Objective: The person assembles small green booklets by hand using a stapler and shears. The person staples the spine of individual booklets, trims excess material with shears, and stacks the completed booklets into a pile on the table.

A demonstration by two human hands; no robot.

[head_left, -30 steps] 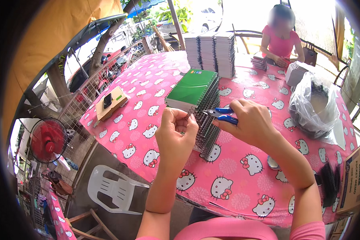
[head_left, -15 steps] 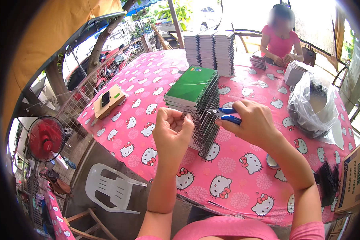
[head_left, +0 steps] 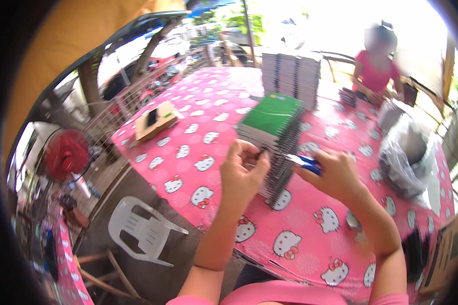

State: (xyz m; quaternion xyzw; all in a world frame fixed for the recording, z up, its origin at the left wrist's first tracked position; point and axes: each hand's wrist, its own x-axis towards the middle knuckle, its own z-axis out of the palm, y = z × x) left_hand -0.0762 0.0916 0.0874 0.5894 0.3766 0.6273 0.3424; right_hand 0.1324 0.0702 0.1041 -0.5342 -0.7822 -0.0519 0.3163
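A stack of spiral-bound notebooks (head_left: 273, 121) with a green cover on top stands on a pink patterned tablecloth (head_left: 203, 152). My left hand (head_left: 241, 170) pinches the wire binding at the stack's near edge, fingers closed on it. To the right of the stack, my right hand (head_left: 336, 175) grips a blue-handled tool (head_left: 305, 162) whose tip points at the coils. What the tool's tip touches is hidden by my fingers.
A taller pile of notebooks (head_left: 292, 76) stands at the table's far side. A person in pink (head_left: 374, 76) sits beyond it. A clear plastic bag (head_left: 409, 155) lies right, a cardboard box (head_left: 155, 119) left. A white plastic chair (head_left: 140, 226) and red fan (head_left: 66, 152) stand below left.
My left hand has dropped slightly and closed on the wire binding. The right hand with the blue tool stays at the stack's side.
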